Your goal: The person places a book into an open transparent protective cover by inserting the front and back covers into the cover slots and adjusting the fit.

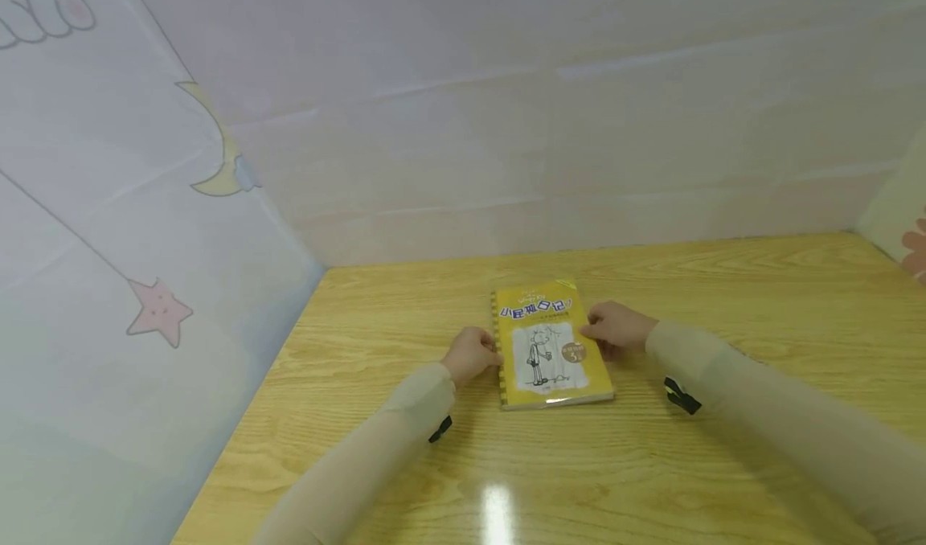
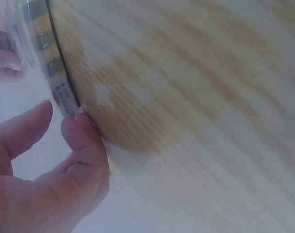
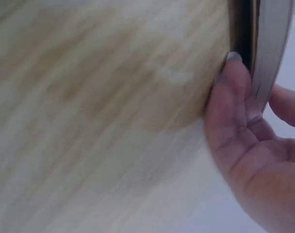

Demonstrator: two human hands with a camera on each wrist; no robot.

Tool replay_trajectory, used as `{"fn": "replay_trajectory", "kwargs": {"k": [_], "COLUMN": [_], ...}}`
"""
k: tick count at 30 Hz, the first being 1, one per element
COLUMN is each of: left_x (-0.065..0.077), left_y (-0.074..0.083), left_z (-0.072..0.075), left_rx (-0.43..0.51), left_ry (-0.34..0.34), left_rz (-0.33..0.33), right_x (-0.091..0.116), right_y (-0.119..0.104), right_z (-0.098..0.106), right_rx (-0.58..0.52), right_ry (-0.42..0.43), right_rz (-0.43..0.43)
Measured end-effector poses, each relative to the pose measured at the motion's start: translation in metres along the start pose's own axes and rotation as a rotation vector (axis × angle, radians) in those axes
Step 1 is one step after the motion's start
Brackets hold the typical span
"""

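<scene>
A yellow paperback book (image 1: 551, 344) with a cartoon figure on its cover lies on the wooden table, front side up. At its striped spine my left hand (image 1: 472, 354) holds the edge. In the left wrist view, curled fingers (image 2: 84, 133) touch the low edge of the spine, and the thumb is close to the cover side. My right hand (image 1: 618, 325) grips the opposite, page-side edge. The right wrist view shows its fingertips (image 3: 235, 73) tucked under the book's edge, with the thumb on the cover side. A dark gap shows under the book there.
The wood-grain table (image 1: 347, 416) extends around the book. A pale wall covering (image 1: 434, 167) rises behind it, and another one with a moon and a pink star (image 1: 159, 312) stands at the left. Light glares off the table's near part.
</scene>
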State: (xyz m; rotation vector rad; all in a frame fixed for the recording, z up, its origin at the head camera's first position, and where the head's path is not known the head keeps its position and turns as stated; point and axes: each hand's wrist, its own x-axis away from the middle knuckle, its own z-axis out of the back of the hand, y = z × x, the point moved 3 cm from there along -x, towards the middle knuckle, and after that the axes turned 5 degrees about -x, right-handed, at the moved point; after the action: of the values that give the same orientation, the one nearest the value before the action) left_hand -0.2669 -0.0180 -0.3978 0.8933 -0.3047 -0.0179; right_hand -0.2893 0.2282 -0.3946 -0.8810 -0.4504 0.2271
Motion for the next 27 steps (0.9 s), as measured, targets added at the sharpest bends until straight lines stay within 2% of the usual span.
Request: {"fn": "replay_trajectory", "kwargs": {"k": [6,14,21,24,27], "left_x": [0.0,-0.002,0.005,0.011,0.018], "left_y": [0.003,0.004,0.001,0.0,0.003], "left_z": [0.001,0.003,0.01,0.015,0.017], "left_rx": [-0.056,-0.022,-0.111,-0.1,-0.114], "left_ry": [0.001,-0.004,-0.01,-0.006,0.02], "left_rz": [-0.035,-0.022,-0.066,-0.088,-0.124], "right_x": [-0.002,-0.003,0.007,0.016,0.024], "right_y": [-0.001,-0.004,-0.007,-0.011,-0.017], "right_z": [-0.005,-0.004,-0.007,-0.006,-0.005], "right_rx": [0.047,0.029,0.025,0.088,0.172], "right_ry": [0.03,0.069,0.074,0.11,0.151], "right_rz": [-0.044,-0.067,-0.002,0.036,0.11]}}
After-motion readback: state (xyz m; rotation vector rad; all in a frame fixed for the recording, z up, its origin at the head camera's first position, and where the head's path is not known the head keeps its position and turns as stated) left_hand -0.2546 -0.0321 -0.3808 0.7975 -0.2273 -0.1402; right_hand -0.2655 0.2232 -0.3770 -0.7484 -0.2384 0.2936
